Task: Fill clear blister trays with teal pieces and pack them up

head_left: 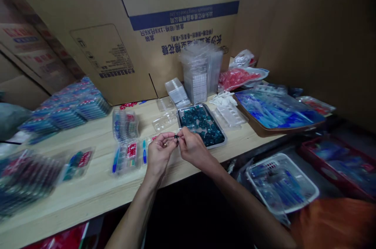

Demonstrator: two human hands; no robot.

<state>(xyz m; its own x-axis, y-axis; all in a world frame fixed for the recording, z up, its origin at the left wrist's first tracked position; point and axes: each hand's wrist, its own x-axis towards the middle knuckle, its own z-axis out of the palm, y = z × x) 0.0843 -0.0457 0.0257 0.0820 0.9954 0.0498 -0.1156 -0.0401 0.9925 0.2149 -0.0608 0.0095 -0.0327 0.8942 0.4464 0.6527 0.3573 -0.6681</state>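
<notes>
A shallow tray [217,122] holds a loose heap of dark teal pieces [213,135]. To its right, a low cardboard box [266,133] is filled with blue pieces in clear plastic. Below, beside the desk, a white basket [315,191] contains bluish plastic items, and a red basket [320,172] carries more. An open clear case [125,123] left of the hands has a blue stick [116,160] and a red piece [131,150] in its compartments.

The small dark piece [176,137] is pinched between the fingertips of the left hand [160,150] and the right hand [191,146], just in front of the tray. It looks dark green or black; its shape is too small to make out.

The desk [96,170] is pale, wood-grained. Blurred rows of filled cases [32,182] lie on its left; clear plastic stacks [197,78] stand behind the tray. Large printed cardboard [141,60] walls the back.
</notes>
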